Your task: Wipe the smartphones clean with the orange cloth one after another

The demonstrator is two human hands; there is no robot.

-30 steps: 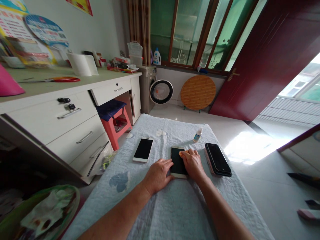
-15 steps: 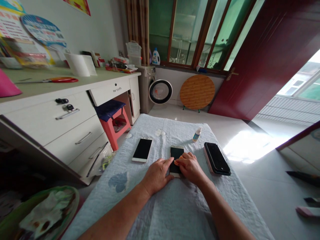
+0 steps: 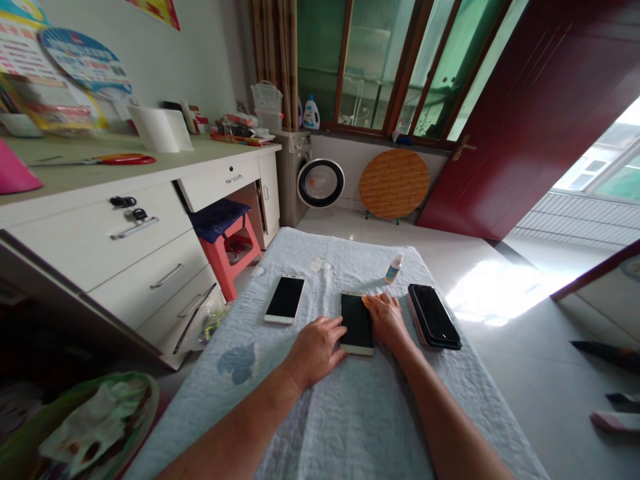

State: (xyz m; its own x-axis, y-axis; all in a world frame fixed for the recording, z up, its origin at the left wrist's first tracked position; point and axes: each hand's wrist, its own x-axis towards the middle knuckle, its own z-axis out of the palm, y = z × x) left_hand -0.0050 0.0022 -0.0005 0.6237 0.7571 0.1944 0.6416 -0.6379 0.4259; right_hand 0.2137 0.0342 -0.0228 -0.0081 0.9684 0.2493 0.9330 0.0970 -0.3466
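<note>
A smartphone (image 3: pixel 357 327) with a dark screen and pale gold frame lies face up on the cloth-covered table (image 3: pixel 320 427). My left hand (image 3: pixel 316 348) holds it steady from the left, fingertips on its side edge and thumb by the lower corner. Pinched under the fingers of my right hand (image 3: pixel 389 320) is a small orange cloth (image 3: pixel 365 302), pressed at the phone's upper right edge; most of the cloth is hidden. A white smartphone (image 3: pixel 285 299) lies to the left. On the right a black smartphone (image 3: pixel 435 316) rests on another pinkish one. Behind them stands a small spray bottle (image 3: pixel 394 269).
A white desk (image 3: pixel 115 233) runs along the left, with scissors (image 3: pixel 120 160) and a paper roll (image 3: pixel 159 130) on top. A red stool (image 3: pixel 231 257) is tucked below it. At lower left sits a waste basket (image 3: pixel 153 393). A washing machine (image 3: pixel 293 180) stands open behind.
My right hand has slid the orange cloth from the middle of the screen to the phone's upper right edge, uncovering the screen. My left hand stays nearly in place.
</note>
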